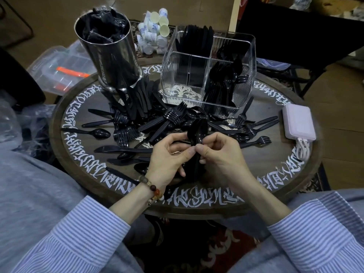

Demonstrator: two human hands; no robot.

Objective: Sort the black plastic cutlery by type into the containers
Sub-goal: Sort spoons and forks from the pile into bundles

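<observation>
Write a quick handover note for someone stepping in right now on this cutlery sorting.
Left hand and right hand: both grip one bundle of spoons above the table.
Clear divided container: spoons in the near right compartment, other cutlery at the back, near left compartment empty.
Left: place the bundle, then sort the loose pile of forks, knives and spoons.

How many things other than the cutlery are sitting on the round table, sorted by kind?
Steel canister: 1
Clear divided container: 1
Pink power bank, with its cable: 1
Total: 3
</observation>
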